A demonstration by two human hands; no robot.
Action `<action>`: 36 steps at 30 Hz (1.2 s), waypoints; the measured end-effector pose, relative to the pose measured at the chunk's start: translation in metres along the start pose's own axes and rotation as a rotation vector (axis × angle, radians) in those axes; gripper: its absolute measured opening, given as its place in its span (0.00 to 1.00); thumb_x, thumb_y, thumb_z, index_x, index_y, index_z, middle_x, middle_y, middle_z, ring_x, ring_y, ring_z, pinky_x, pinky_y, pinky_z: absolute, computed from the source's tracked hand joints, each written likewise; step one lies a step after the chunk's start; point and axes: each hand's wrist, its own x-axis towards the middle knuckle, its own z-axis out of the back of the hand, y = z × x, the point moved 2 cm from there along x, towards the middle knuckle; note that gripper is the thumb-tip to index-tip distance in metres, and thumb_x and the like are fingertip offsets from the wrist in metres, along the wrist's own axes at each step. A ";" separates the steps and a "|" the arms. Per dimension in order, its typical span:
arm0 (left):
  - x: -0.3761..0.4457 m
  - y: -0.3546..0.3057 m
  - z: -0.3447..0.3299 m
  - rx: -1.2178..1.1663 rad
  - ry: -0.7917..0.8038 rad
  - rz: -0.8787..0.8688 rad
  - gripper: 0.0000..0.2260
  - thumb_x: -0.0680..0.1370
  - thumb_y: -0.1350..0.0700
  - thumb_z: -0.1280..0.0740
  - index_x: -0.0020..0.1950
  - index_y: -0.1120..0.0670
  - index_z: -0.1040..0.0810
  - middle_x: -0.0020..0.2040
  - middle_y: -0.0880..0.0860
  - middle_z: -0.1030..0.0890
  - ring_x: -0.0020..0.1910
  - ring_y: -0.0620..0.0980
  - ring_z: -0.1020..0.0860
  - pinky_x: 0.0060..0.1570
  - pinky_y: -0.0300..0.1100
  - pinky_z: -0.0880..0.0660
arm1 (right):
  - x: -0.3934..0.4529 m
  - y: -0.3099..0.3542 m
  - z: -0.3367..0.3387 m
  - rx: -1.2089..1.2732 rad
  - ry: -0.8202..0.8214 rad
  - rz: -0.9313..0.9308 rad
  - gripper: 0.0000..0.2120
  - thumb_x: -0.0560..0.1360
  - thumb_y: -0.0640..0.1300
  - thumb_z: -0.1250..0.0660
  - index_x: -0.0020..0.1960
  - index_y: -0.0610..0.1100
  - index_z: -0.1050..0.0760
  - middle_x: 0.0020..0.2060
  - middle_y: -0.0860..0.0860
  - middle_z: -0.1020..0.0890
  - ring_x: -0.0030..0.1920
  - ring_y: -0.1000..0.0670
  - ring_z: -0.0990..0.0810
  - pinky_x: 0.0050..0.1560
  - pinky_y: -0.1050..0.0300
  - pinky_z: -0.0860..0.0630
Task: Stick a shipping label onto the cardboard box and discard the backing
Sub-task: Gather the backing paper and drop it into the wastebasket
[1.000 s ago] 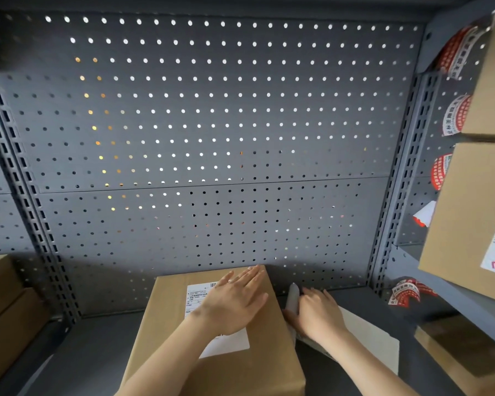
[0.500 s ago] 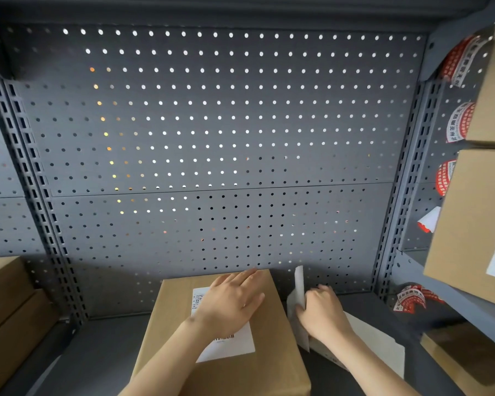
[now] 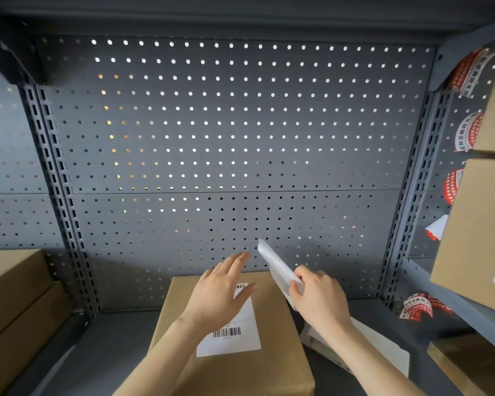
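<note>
A brown cardboard box [image 3: 275, 352] stands on the grey shelf in front of me. A white shipping label [image 3: 235, 338] with barcodes lies flat on its top. My left hand [image 3: 220, 292] hovers flat, fingers apart, over the label's far end. My right hand [image 3: 317, 298] is at the box's right edge, pinching a white backing strip [image 3: 275, 264] that sticks up and away toward the pegboard.
A grey pegboard wall [image 3: 226, 138] closes the back. Stacked boxes [image 3: 15, 298] sit at the left, more labelled boxes [image 3: 480, 230] on the right shelf. White sheets [image 3: 383, 347] lie under my right forearm. Red-and-white stickers [image 3: 417, 307] cling to the right side.
My right hand has lifted the backing strip higher, clear of the box edge. My left hand has risen off the label and slid toward its far end, uncovering the barcode.
</note>
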 end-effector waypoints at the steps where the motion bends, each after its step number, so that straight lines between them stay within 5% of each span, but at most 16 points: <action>1: -0.002 0.002 0.002 -0.013 -0.016 0.014 0.29 0.78 0.38 0.47 0.76 0.47 0.49 0.75 0.43 0.40 0.71 0.45 0.35 0.67 0.43 0.37 | 0.000 0.004 0.000 0.016 -0.021 0.022 0.06 0.74 0.47 0.34 0.47 0.45 0.23 0.31 0.49 0.21 0.27 0.50 0.25 0.23 0.62 0.31; 6: -0.016 0.010 0.015 -0.007 -0.130 0.050 0.33 0.77 0.41 0.40 0.77 0.49 0.49 0.75 0.47 0.38 0.67 0.50 0.30 0.60 0.45 0.28 | -0.002 0.026 -0.004 0.058 -0.044 0.131 0.07 0.69 0.43 0.28 0.47 0.48 0.21 0.34 0.51 0.17 0.31 0.51 0.20 0.28 0.60 0.23; 12: -0.031 0.027 0.028 0.084 -0.162 0.034 0.26 0.77 0.43 0.38 0.74 0.47 0.39 0.70 0.45 0.31 0.64 0.49 0.28 0.59 0.45 0.30 | -0.004 0.053 -0.004 0.151 -0.091 0.279 0.11 0.65 0.40 0.23 0.45 0.48 0.20 0.36 0.53 0.15 0.34 0.52 0.18 0.33 0.59 0.20; 20: -0.052 0.048 0.039 0.096 -0.183 0.110 0.14 0.76 0.49 0.34 0.62 0.48 0.26 0.57 0.46 0.21 0.52 0.51 0.23 0.54 0.45 0.29 | -0.003 0.080 -0.006 0.222 -0.061 0.357 0.09 0.70 0.42 0.28 0.49 0.49 0.21 0.39 0.54 0.16 0.37 0.54 0.19 0.36 0.62 0.24; 24: -0.069 0.062 0.050 0.127 -0.272 0.142 0.09 0.76 0.47 0.41 0.53 0.47 0.25 0.47 0.46 0.19 0.44 0.51 0.22 0.46 0.45 0.26 | -0.006 0.100 -0.005 0.198 -0.005 0.403 0.09 0.71 0.49 0.31 0.51 0.56 0.24 0.42 0.58 0.16 0.36 0.57 0.20 0.35 0.65 0.25; 27: -0.086 0.075 0.061 0.160 -0.295 0.186 0.15 0.76 0.46 0.45 0.49 0.50 0.22 0.45 0.47 0.18 0.42 0.52 0.21 0.43 0.46 0.25 | -0.011 0.121 -0.006 0.203 0.000 0.415 0.10 0.68 0.49 0.26 0.49 0.53 0.21 0.39 0.56 0.15 0.28 0.59 0.25 0.27 0.71 0.38; 31: -0.119 0.096 0.082 0.171 -0.305 0.286 0.16 0.76 0.46 0.47 0.48 0.51 0.21 0.44 0.47 0.18 0.43 0.52 0.21 0.43 0.45 0.26 | -0.013 0.154 -0.024 0.355 0.042 0.454 0.09 0.70 0.42 0.28 0.50 0.47 0.22 0.43 0.51 0.16 0.40 0.48 0.18 0.36 0.61 0.29; 36: -0.171 0.115 0.111 0.174 -0.372 0.451 0.09 0.76 0.51 0.39 0.49 0.52 0.22 0.44 0.48 0.18 0.44 0.54 0.21 0.44 0.47 0.24 | -0.026 0.210 -0.037 0.509 0.079 0.510 0.08 0.72 0.39 0.31 0.51 0.45 0.23 0.46 0.51 0.17 0.46 0.48 0.19 0.43 0.62 0.28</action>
